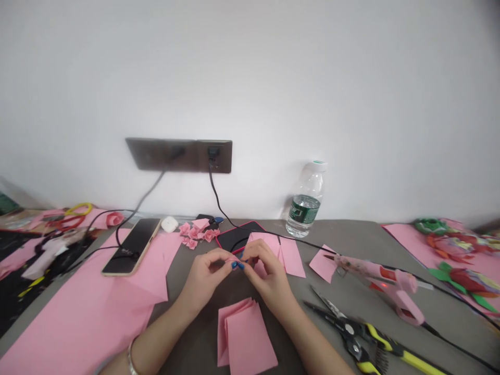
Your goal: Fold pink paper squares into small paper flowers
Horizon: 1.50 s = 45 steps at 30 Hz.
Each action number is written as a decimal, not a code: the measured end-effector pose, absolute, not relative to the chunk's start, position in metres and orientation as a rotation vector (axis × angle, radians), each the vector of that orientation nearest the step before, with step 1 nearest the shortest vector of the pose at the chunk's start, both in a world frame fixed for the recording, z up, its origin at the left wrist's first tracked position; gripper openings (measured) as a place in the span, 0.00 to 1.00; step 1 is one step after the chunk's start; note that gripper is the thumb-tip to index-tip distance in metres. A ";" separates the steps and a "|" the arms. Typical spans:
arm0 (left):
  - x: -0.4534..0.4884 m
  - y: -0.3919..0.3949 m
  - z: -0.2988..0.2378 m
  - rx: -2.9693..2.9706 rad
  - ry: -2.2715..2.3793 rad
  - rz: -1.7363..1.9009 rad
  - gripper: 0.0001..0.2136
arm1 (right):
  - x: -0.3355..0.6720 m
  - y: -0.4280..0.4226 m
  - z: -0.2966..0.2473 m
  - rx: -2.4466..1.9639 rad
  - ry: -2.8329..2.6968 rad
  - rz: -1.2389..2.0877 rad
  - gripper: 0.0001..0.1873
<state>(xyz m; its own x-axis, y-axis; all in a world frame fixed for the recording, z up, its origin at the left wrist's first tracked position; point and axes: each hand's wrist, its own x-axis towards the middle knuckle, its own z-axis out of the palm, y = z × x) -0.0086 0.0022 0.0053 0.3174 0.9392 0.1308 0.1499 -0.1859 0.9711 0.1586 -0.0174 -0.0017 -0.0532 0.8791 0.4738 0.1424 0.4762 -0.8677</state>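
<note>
My left hand [213, 273] and my right hand [266, 266] meet above the middle of the table, thumbs and fingertips pinched together. Between them is a small bit of pink paper [233, 258], mostly covered by my fingers. Just below my hands lies a folded stack of pink paper pieces [248, 338]. Behind my right hand are more cut pink pieces [292, 256] and a dark phone with a red edge [250, 229]. A cluster of small pink paper flowers [197, 233] sits behind my left hand.
At right lie a pink glue gun [385, 276] with its cord and yellow-black scissors [347, 328]. A water bottle [307, 200] stands by the wall. Large pink sheets [97, 312] and a phone [133, 246] are at left. Cables run to the wall socket [221, 156].
</note>
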 end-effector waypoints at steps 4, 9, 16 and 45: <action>-0.009 0.002 0.008 1.605 1.037 0.974 0.09 | 0.159 -0.019 0.000 -0.924 -1.630 0.654 0.12; -0.009 0.003 0.007 1.556 1.026 0.964 0.09 | 0.159 -0.019 -0.001 -0.938 -1.625 0.677 0.14; -0.012 0.003 0.005 1.605 0.992 1.001 0.07 | 0.160 -0.019 0.002 -0.914 -1.624 0.763 0.11; -0.009 -0.001 0.013 1.808 1.079 1.128 0.04 | 0.159 -0.014 -0.006 -0.982 -1.237 1.219 0.12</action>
